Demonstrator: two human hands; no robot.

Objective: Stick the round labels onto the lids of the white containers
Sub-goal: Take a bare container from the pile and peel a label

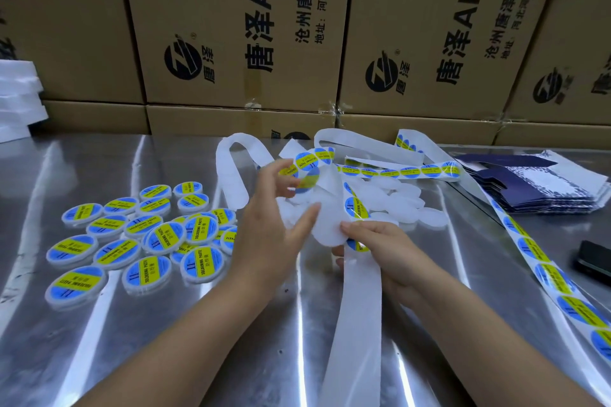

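Polished metal table [99, 340] stretches below a wall of printed cardboard boxes [231, 26]. At its middle, the right hand [377, 244] grips a bare white container [325, 231], thumb on the lid and fingers curled beneath. Just above it, the left hand [271, 221] holds a peeled round label [307, 178] at its curled fingertips, thumb stretched out below; motion blur hides how exactly the fingers pinch it. A white backing strip [357, 324] runs from under the right hand toward the viewer. Behind the hands lies a heap of unlabelled containers [400, 201], and to the left a spread of labelled containers [145, 238], some overlapping. A label strip [545, 264] of blue and yellow stickers trails along the right side. Farther right sit stacked dark blue flat cartons [545, 182] and a black phone [595, 264]. White foam sheets [16, 99] are piled at the far left.
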